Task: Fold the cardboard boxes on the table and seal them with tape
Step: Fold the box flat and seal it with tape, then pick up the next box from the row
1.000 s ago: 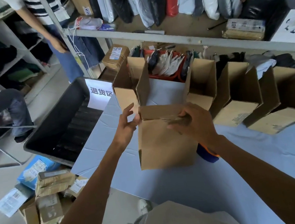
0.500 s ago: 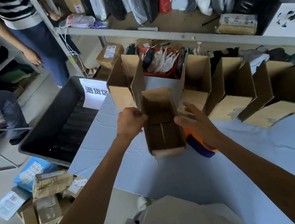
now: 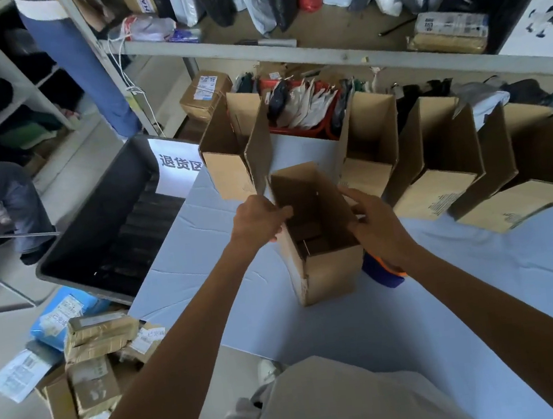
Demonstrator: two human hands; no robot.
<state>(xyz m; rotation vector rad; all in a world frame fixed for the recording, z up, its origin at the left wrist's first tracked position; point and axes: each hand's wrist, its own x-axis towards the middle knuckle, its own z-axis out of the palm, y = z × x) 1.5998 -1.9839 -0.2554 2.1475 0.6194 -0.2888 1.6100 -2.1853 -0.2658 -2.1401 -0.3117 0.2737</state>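
Standing upright on the table (image 3: 351,331), long axis vertical and open mouth turned up to the camera: one box (image 3: 326,265), caught between two hands. Left hand (image 3: 259,218) curled round the left wall near the rim; right hand (image 3: 373,222) closed on the right wall opposite, fingers laid along the raised flap. Inside, bottom flaps folded in; taped or not, impossible to tell from above. Just beside the box on its right, half hidden under the right wrist: one tape dispenser (image 3: 384,273), blue and orange, plainly nearer the right hand than the left, and so probably that hand's to pick up for the sealing. Behind, in a row along the far edge of the table: four more boxes, all tipped back with mouths open toward the camera, first (image 3: 225,167) at the left, second (image 3: 370,136), third (image 3: 435,163) and fourth (image 3: 539,165) stepping off to the right. Five boxes counted in all, none visibly sealed at the top. Left of the table, lower down: one black bin (image 3: 99,236).
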